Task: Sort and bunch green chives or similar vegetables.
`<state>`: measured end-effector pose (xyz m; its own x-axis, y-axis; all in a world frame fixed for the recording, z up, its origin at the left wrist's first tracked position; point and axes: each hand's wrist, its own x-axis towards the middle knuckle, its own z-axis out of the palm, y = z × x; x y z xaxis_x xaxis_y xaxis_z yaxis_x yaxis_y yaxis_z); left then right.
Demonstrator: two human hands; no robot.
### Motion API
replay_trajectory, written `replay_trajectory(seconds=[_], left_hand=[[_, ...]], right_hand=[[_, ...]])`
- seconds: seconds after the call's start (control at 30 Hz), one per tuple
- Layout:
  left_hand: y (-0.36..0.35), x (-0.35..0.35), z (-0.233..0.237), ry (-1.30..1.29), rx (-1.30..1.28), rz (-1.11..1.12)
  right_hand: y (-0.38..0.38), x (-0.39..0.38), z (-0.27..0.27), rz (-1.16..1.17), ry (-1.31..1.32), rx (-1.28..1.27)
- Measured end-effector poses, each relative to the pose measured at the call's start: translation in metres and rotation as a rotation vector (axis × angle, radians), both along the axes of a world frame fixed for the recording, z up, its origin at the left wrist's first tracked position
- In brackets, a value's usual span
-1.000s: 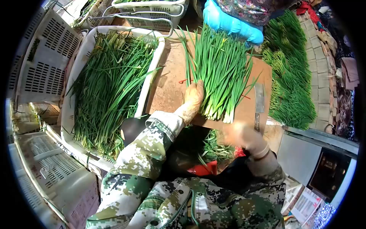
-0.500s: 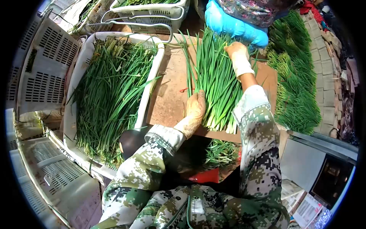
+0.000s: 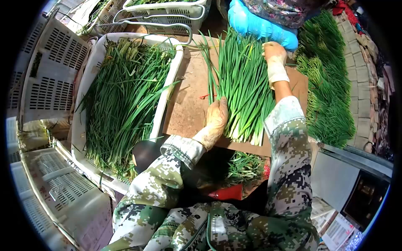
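A: Where's the bunch of greens (image 3: 247,92) rel to the board (image 3: 190,90)?

B: On it, long axis running away from the person, pale stem ends nr board's near edge, tips at its far edge

A: Hands?

B: L hand (image 3: 216,116) touches bunch's L side, twd board's near edge, fingers fairly straight; R hand (image 3: 275,52) is at bunch's R side, twd board's far edge, fingers part-curled; can't tell if either really grips

A: So bunch is btwn them?

B: Yep, L closer to stem ends, R closer to tips

A: Anything else abt?

B: White tub (image 3: 175,67) L of board, green heap (image 3: 328,90) R of it
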<state>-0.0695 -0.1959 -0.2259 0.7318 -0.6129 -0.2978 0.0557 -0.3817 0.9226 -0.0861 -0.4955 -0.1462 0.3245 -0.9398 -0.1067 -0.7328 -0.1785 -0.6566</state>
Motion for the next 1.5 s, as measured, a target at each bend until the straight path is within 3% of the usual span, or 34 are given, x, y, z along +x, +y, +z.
replay_trajectory(seconds=[0.1, 0.27, 0.43, 0.5, 0.57, 0.6, 0.63, 0.7, 0.77, 0.83, 0.97, 1.07, 1.23, 1.3, 1.33, 1.37, 1.47, 1.5], left_hand=[[0.003, 0.002, 0.005, 0.009, 0.009, -0.037], [0.002, 0.001, -0.002, 0.016, -0.023, -0.036], [0.003, 0.004, 0.008, 0.075, 0.005, -0.038], [0.005, 0.007, 0.005, 0.082, 0.007, -0.075], [0.004, 0.011, -0.004, 0.076, 0.029, -0.123], [-0.001, 0.008, -0.029, 0.146, -0.092, -0.062], [0.0, 0.01, -0.02, 0.144, -0.093, -0.06], [0.004, 0.012, 0.007, 0.061, 0.056, -0.136], [0.003, 0.006, -0.003, 0.1, -0.061, -0.043], [0.002, 0.005, -0.007, 0.074, -0.008, -0.061], [0.003, 0.005, 0.014, 0.09, 0.046, -0.057], [0.001, 0.003, 0.0, 0.175, -0.004, -0.056], [0.004, 0.002, 0.031, 0.237, 0.009, -0.036], [0.005, 0.004, 0.045, 0.213, 0.053, -0.054], [0.005, 0.001, 0.044, 0.21, 0.014, -0.038], [0.004, 0.001, 0.04, 0.21, 0.014, -0.04], [0.003, 0.001, 0.033, 0.211, 0.062, -0.039], [0.004, 0.002, 0.041, 0.211, 0.056, -0.058]], right_hand=[[0.007, -0.01, 0.029, -0.11, -0.411, 0.069], [0.009, -0.047, 0.072, -0.041, -0.844, 0.34], [0.024, -0.051, 0.078, -0.025, -0.946, 0.411], [0.031, -0.046, 0.079, 0.074, -0.65, 0.299], [0.018, -0.04, 0.06, -0.03, -0.274, 0.15], [0.013, -0.042, 0.052, -0.01, -0.076, 0.055], [0.009, -0.045, 0.043, 0.01, 0.125, -0.039], [-0.037, -0.057, -0.009, 0.053, 0.25, 0.021], [-0.036, -0.057, -0.015, 0.094, 0.378, 0.088], [0.014, -0.04, 0.03, 0.011, 0.589, -0.341], [0.043, -0.004, 0.061, 0.056, 0.392, -0.397], [0.046, 0.019, 0.056, 0.208, 0.376, -0.25], [0.009, 0.029, -0.013, 0.37, 0.647, -0.107], [-0.012, 0.022, -0.038, 0.923, 1.187, -0.445], [-0.034, 0.016, -0.07, 0.786, 0.925, -0.3], [-0.032, 0.016, -0.068, 0.785, 0.926, -0.299], [-0.005, 0.018, -0.037, 0.285, 0.424, 0.244], [0.007, 0.02, -0.023, 0.286, 0.423, 0.244]])
